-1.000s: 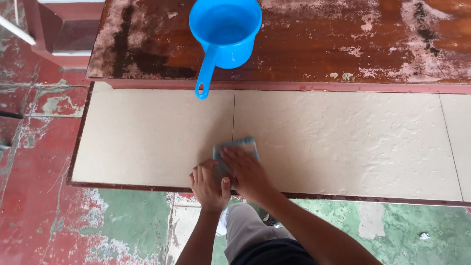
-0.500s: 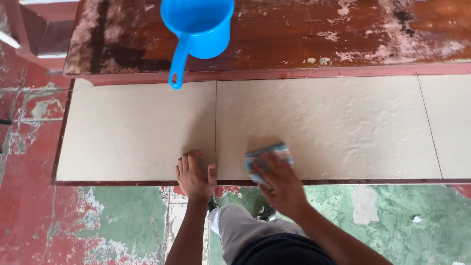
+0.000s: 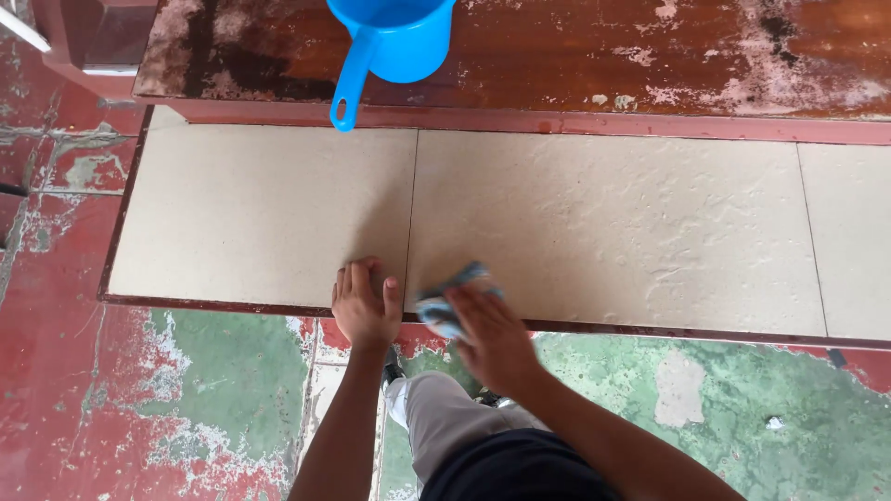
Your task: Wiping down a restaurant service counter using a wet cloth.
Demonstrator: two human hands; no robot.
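Observation:
My right hand (image 3: 487, 336) presses a small blue-grey cloth (image 3: 452, 289) flat against the near edge of a beige textured tile (image 3: 613, 223), just right of the joint between two tiles. Beside it, my left hand (image 3: 365, 304) rests palm down with fingers spread on the smoother left tile (image 3: 260, 209), holding nothing. The two hands lie a few centimetres apart at the front edge of the tiled step.
A blue plastic dipper (image 3: 390, 42) with a long handle stands on the worn red-brown ledge (image 3: 603, 65) behind the tiles. Below lies a floor (image 3: 186, 390) of flaking red and green paint. My grey trouser leg (image 3: 445, 417) shows under my arms.
My right hand slid the cloth to the right along the tile edge, then back left toward the joint. My left hand stayed planted on the left tile.

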